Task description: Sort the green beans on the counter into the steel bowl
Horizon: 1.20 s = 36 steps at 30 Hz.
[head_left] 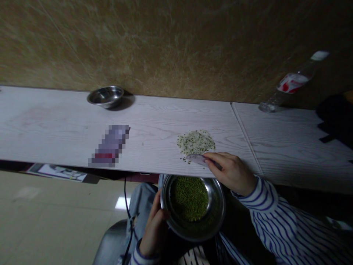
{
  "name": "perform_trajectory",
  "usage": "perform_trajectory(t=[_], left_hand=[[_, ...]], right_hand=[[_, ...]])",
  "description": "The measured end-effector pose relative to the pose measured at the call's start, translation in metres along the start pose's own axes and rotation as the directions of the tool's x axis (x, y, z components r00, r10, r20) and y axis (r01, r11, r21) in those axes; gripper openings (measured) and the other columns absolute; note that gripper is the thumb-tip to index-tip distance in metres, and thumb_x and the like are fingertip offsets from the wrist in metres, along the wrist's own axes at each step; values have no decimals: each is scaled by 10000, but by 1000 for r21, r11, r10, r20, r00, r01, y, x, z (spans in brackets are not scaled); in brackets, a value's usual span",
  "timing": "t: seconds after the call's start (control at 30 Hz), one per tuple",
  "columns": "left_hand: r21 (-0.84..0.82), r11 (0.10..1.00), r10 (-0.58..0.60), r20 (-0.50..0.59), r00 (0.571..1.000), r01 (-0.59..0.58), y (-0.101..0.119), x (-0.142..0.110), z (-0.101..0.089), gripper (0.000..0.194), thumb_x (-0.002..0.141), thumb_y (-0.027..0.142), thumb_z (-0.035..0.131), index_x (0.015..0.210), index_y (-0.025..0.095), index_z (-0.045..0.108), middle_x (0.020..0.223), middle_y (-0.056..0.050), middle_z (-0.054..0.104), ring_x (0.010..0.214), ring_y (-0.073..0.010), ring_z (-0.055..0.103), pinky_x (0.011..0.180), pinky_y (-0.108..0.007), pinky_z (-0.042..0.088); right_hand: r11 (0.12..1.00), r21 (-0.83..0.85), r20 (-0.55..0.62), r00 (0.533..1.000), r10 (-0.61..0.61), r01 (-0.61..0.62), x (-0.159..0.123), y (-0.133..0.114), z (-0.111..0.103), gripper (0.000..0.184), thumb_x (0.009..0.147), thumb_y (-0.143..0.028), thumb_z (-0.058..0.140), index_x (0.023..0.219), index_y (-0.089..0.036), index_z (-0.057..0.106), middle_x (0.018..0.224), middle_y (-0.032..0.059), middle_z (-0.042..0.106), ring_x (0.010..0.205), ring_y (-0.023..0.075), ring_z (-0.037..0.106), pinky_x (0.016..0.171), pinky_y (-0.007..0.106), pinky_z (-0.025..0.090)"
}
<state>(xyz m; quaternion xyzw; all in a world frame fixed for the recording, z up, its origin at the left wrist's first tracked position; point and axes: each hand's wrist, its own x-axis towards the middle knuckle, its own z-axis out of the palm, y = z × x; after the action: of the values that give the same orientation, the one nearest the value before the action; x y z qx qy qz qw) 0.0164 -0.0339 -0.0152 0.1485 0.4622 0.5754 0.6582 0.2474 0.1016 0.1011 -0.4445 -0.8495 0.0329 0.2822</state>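
Note:
My right hand pinches a greyish spoon, held low at the near side of a spread of green beans mixed with white grains. A few loose beans lie around the spoon's left end. Below the table edge, my left hand grips the left rim of a steel bowl. Small green mung beans cover the bottom of this bowl, which rests around my lap. The fingers under the bowl are partly hidden.
A smaller steel bowl stands by the wall at the back left. Nearer lies a pixelated flat object. A clear plastic bottle with a white cap stands at the right, near a dark item. A black cable hangs beside my leg.

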Motion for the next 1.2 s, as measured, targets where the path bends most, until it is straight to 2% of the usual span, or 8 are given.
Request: perform_trajectory(t=[0.07,0.17,0.27,0.4,0.63,0.77,1.0,1.2], left_hand=[[-3,1000,-4,7,1000,4,3,-1,3,586,743,289,723,1327,325,706,1461,-39,673,1473,-371,443,1233,-513,296],[-10,1000,-11,12,1000,11,7,-2,6,600,744,293,727,1343,314,701,1452,-46,680,1467,-377,451,1216,-494,332],[-4,1000,-11,9,1000,11,9,-3,7,617,740,298,732,1355,289,695,1421,-67,698,1438,-395,480,1190,-500,372],[17,1000,3,-2,1000,-3,8,-2,5,623,733,286,726,1355,286,696,1427,-62,693,1444,-393,471,1195,-505,363],[18,1000,3,9,1000,-3,4,0,3,605,729,291,728,1333,290,705,1401,-73,703,1412,-404,502,1163,-503,396],[-17,1000,-21,-38,999,21,5,1,5,634,692,287,741,1325,273,707,1381,-86,712,1390,-416,520,1144,-526,411],[-13,999,-50,-29,998,49,17,-7,16,571,705,258,723,1275,284,728,1312,-63,748,1343,-378,565,1107,-483,442],[-36,996,-78,-53,996,76,18,-7,16,594,693,241,709,1284,296,714,1309,-59,746,1325,-368,567,1069,-462,453]], right_hand=[[1000,-2,10,1000,-2,2,1,0,1,206,942,-141,601,1057,-163,771,896,88,822,767,220,776,750,370,660],[1000,-7,27,1000,10,-10,1,-1,1,209,944,-144,597,1054,-170,773,897,86,823,757,217,775,746,372,661],[999,-13,31,998,47,-47,1,0,1,228,944,-145,589,1072,-175,775,926,88,826,781,222,779,768,382,662],[997,-22,27,997,75,-75,3,1,0,239,937,-138,590,1078,-179,778,929,85,828,789,222,782,776,378,663],[999,-6,42,999,32,-32,9,-3,3,231,937,-130,596,1079,-172,774,926,87,826,798,226,780,784,389,661],[1000,7,62,998,6,-6,8,-2,3,223,944,-134,592,1073,-163,771,936,88,826,793,223,776,775,386,657],[999,30,93,996,18,-21,23,-7,12,248,964,-146,589,1130,-202,765,961,66,825,843,203,776,826,362,641],[999,28,155,987,-35,31,24,-10,12,264,974,-146,580,1158,-196,761,984,77,825,861,205,777,855,386,636]])
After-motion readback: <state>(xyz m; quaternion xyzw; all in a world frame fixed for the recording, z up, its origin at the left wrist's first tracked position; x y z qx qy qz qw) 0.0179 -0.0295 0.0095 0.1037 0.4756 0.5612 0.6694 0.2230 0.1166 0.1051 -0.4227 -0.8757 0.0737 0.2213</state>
